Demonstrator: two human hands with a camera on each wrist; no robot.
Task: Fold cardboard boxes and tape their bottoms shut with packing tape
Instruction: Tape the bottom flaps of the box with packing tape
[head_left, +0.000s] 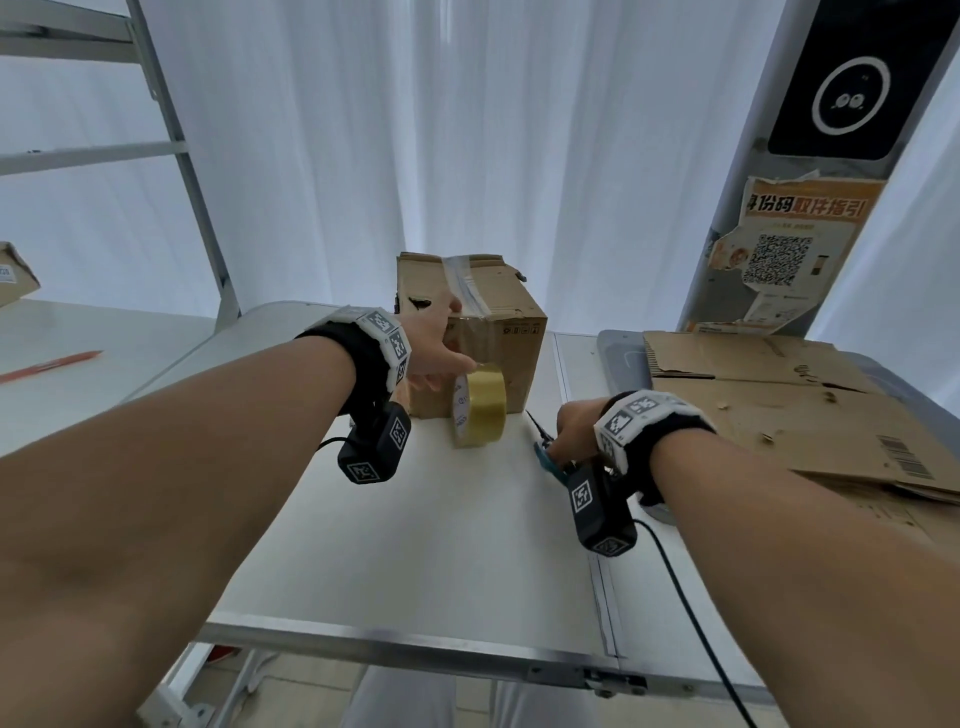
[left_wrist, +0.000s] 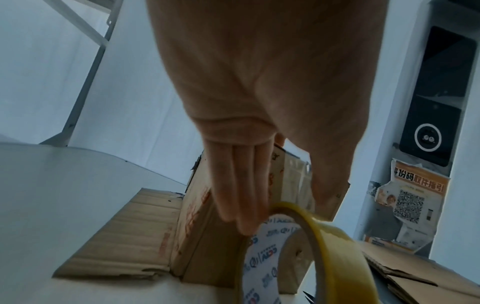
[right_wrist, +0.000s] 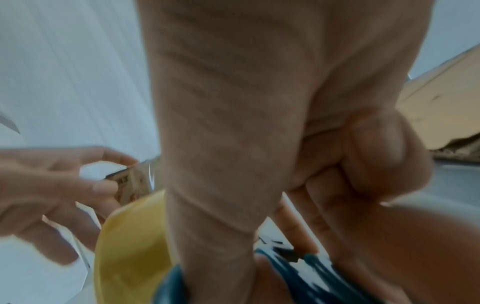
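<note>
A worn brown cardboard box (head_left: 514, 322) stands at the back of the white table (head_left: 415, 545), a strip of clear tape running over its top. One loose flap (left_wrist: 130, 236) lies flat on the table. A yellowish packing tape roll (head_left: 480, 405) stands on edge just in front of the box. My left hand (head_left: 449, 374) is at the roll with straight fingers (left_wrist: 244, 205) reaching down to its top edge, and the thumb lies over the top. My right hand (head_left: 576, 431), to the right of the roll, grips teal-handled scissors (head_left: 548, 457) whose blades point toward the box.
Flattened cardboard sheets (head_left: 779, 405) are piled on the right of the table. A red pen (head_left: 52, 364) and a small box (head_left: 10, 275) lie on the neighbouring table at left. A pillar with a poster (head_left: 779, 249) rises at back right; white curtains hang behind.
</note>
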